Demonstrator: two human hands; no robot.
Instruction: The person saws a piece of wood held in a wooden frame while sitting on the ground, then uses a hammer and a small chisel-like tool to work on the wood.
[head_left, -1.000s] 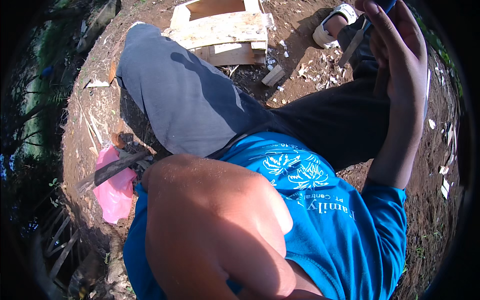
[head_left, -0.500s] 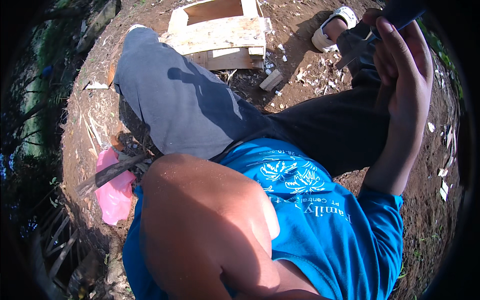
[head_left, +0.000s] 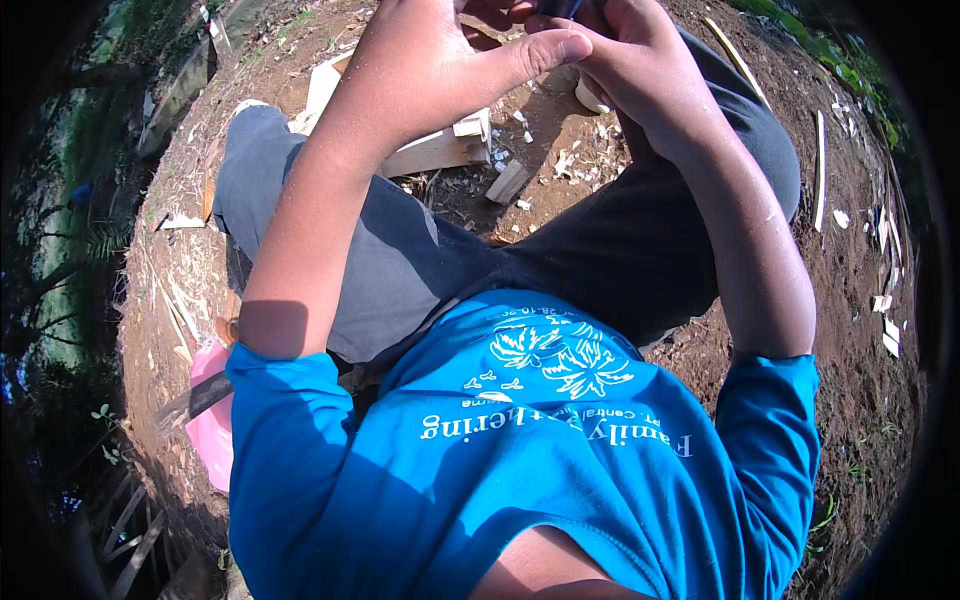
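My left hand [head_left: 440,70] and my right hand [head_left: 640,75] meet at the top edge of the view. Between them sits a dark blue object [head_left: 558,8], mostly cut off by the frame, so its kind does not show. Both thumbs come together just below it, and the fingers curl around it, partly out of sight. Behind my left forearm is a pale wooden box [head_left: 440,152], largely covered. A small wood block [head_left: 508,182] lies on the soil beside the box.
A pink plastic bag [head_left: 212,455] lies on the ground at the left, with a dark wooden stick [head_left: 195,400] across it. My legs in grey trousers [head_left: 400,260] are spread around the work area. Wood chips and pale strips [head_left: 820,170] scatter over the brown soil.
My right hand has moved left from the upper right with the dark thing. My left arm, earlier folded close across my chest, now stretches forward to meet it.
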